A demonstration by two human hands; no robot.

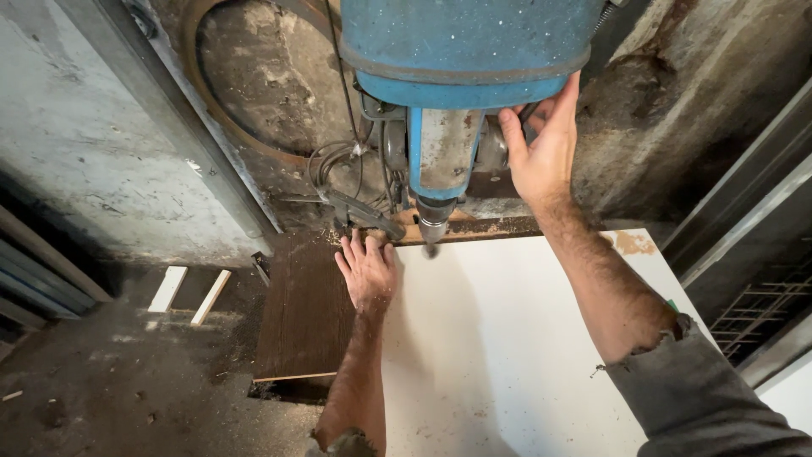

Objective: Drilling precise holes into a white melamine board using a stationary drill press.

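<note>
Left hand [368,272] lies flat, fingers spread, on white panel [507,338] at nine o'clock of drill bit [431,245]; right hand [541,152] grasps blue drill press [465,51]; bit seems above panel, no hole visible.

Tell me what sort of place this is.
Probably a woodworking shop: a blue drill press stands over a white board, a dark wood-grain panel lies under the left hand, and sawdust covers the concrete floor.

One view is given, taken from the head and aimed steeply down; the blue drill head [461,51] is seen close, the white table [524,355] below it.
</note>
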